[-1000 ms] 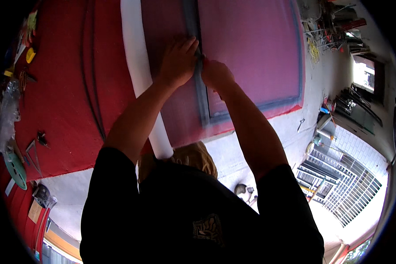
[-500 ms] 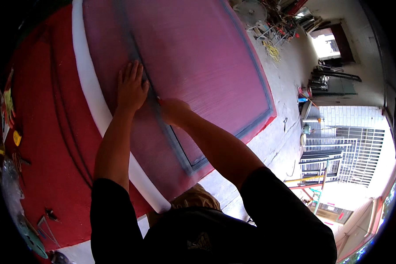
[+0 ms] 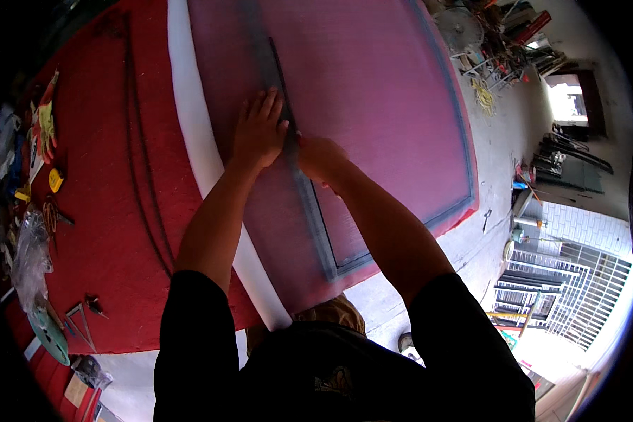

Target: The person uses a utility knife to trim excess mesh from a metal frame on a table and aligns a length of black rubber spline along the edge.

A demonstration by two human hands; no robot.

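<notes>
A sheet of fine mesh (image 3: pixel 380 105) covers a dark grey rectangular frame (image 3: pixel 309 211) on the red-covered table (image 3: pixel 98 239). My left hand (image 3: pixel 259 137) lies flat on the mesh just left of the frame's long side, fingers stretched away from me. Beside it, my right hand (image 3: pixel 323 160) is closed around a small tool (image 3: pixel 299 138). Only a bit of its red end shows, so its kind is hidden. The tool meets the frame's side bar. A thin black strip (image 3: pixel 278 60) runs along that bar, past both hands.
A white roll (image 3: pixel 197 119) lies lengthwise left of the frame. Farther left are a yellow tape measure (image 3: pixel 55 180), gloves (image 3: pixel 46 126), clear plastic wrap (image 3: pixel 32 253) and a triangular square (image 3: pixel 83 329). Beyond the table's right edge, a fan (image 3: pixel 459 28) and clutter stand on the concrete floor (image 3: pixel 503 126).
The view has swung left, so everything sits farther right in it. Both hands appear slightly farther along the frame's side bar, away from the near corner. My right hand keeps its grip.
</notes>
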